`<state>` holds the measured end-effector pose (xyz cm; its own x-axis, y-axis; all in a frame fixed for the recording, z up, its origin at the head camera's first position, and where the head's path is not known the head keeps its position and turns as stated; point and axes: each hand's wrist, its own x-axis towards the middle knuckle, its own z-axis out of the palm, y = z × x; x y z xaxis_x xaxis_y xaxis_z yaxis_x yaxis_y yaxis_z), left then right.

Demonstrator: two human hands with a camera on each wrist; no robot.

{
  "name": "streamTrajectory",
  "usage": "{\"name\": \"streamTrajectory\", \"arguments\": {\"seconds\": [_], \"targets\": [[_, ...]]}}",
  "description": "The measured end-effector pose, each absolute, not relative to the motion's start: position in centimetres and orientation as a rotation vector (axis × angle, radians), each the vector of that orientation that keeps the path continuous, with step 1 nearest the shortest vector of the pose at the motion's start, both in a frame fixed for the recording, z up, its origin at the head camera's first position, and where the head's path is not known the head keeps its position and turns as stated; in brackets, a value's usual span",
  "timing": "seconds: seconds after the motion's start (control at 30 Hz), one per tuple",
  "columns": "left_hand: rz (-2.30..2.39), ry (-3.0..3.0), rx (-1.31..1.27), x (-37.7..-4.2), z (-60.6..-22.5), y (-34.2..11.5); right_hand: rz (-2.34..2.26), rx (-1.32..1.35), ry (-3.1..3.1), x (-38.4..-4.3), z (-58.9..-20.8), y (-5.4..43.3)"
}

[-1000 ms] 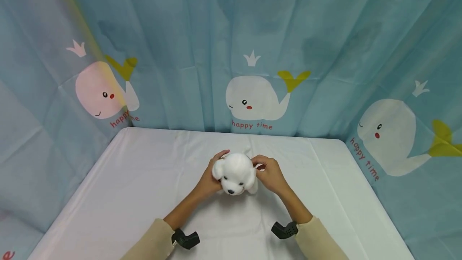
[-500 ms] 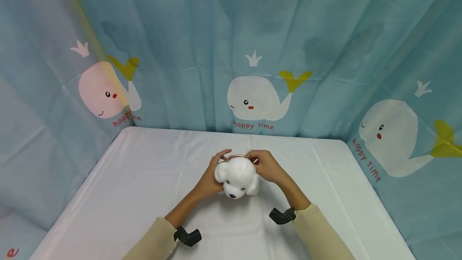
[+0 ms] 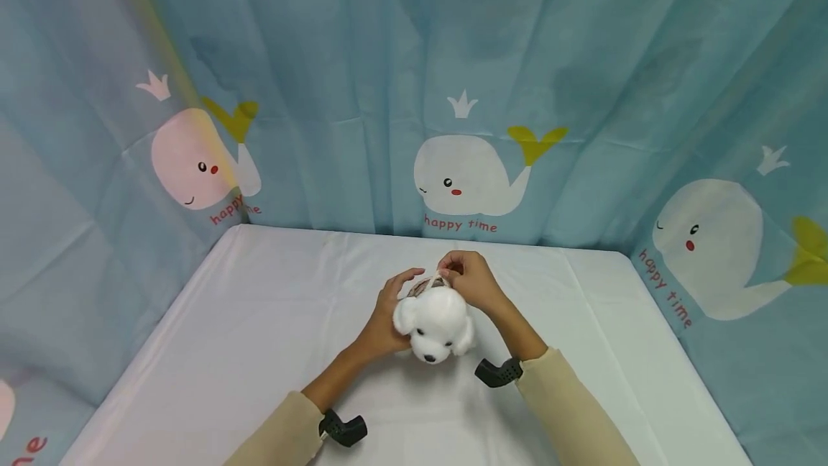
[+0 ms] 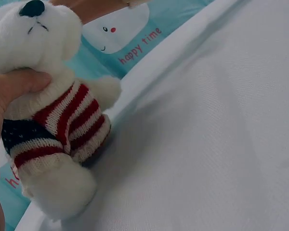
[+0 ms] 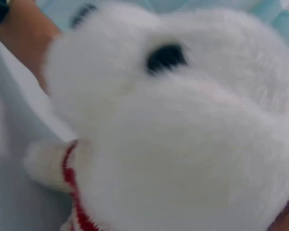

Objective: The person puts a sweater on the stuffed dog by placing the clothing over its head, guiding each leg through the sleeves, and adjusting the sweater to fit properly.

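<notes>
- Head view: a white plush dog (image 3: 435, 323) stands near the middle of the white tabletop (image 3: 226, 351), its face turned toward the person.
- The left hand (image 3: 387, 315) is wrapped round the dog's side, fingers curled behind its back, so this grip is closed on the toy.
- The right hand (image 3: 467, 279) sits at the back of the dog's neck, fingertips pinched on the edge of its knitted sweater (image 3: 428, 284) (only a sliver of it shows from here).
- Left wrist view: the sweater (image 4: 55, 127) has red and white stripes with a dark blue patch, and the thumb presses on the dog's chest just under the head; the dog (image 4: 43, 110) rests on the tabletop (image 4: 216, 144).
- Right wrist view: the dog's fluffy head (image 5: 183, 125) fills nearly the whole picture, blurred; a red line of the sweater shows low on the left.
- Both forearms wear beige sleeves (image 3: 569, 416), with a black camera mount (image 3: 497, 372) at each wrist.
- A teal curtain (image 3: 362, 56) printed with white whales (image 3: 468, 175) and the words "happy time" hangs round the tabletop on three sides.
</notes>
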<state>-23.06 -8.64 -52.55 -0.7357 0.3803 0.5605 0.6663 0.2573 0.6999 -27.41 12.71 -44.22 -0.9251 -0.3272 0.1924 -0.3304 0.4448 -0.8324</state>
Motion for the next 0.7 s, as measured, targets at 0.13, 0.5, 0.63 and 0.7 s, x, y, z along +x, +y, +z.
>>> {"name": "streamTrajectory", "arguments": {"seconds": [0.13,0.5,0.63,0.7], "targets": [[-1.472,-2.261,-0.957,-23.0,-52.7,-8.6,1.568,0.673,-2.690,-28.4,-44.6,12.8],[-1.574,-2.328,-1.120,-22.6,-52.5,-10.1,1.356,0.903,-2.547,-24.2,-44.0,14.6],[-1.675,-2.362,-1.081,-23.1,-52.0,-11.4,1.040,1.017,-2.379,-21.7,-43.7,14.4],[-1.762,-2.399,-0.945,-23.7,-52.0,-11.6,0.827,1.061,-2.317,-20.9,-43.7,14.1]]}}
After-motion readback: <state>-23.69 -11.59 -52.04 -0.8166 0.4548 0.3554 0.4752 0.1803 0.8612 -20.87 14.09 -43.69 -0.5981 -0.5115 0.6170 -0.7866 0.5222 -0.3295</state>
